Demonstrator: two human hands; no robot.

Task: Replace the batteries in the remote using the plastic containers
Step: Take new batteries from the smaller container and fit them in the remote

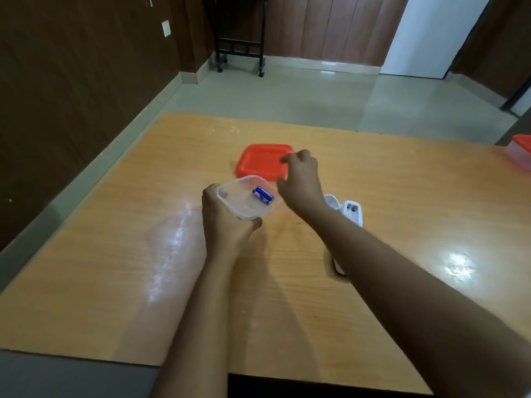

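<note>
1. Clear, flexible plastic forms the small square container [247, 198] with rounded corners that the left hand [227, 222] clamps by its near-left corner, thumb on the rim and fingers wrapped beneath, holding it tilted just above the worktop [115, 268].
2. Two slim blue batteries [263, 194] lie side by side inside the container near its far-right wall; their label print is too small to read.
3. The right hand [301, 182] hovers just right of the container with its fingers loosely curled and parted, gripping nothing, the wrist bent and the forearm reaching in diagonally from the lower right.
4. A red plastic lid [258, 162], square with rounded corners and a matte finish, lies flat on the worktop just beyond the container, partly hidden by the right hand's fingers.
5. A white remote [352, 212] lies on the worktop under the right forearm, its open battery bay showing at the far end; a white piece beside it is partly hidden.
6. The worktop is glossy light wood-grain laminate with bright glare patches.
7. A second clear container with a red lid [521, 152] sits at the far-right edge, well apart.
</note>
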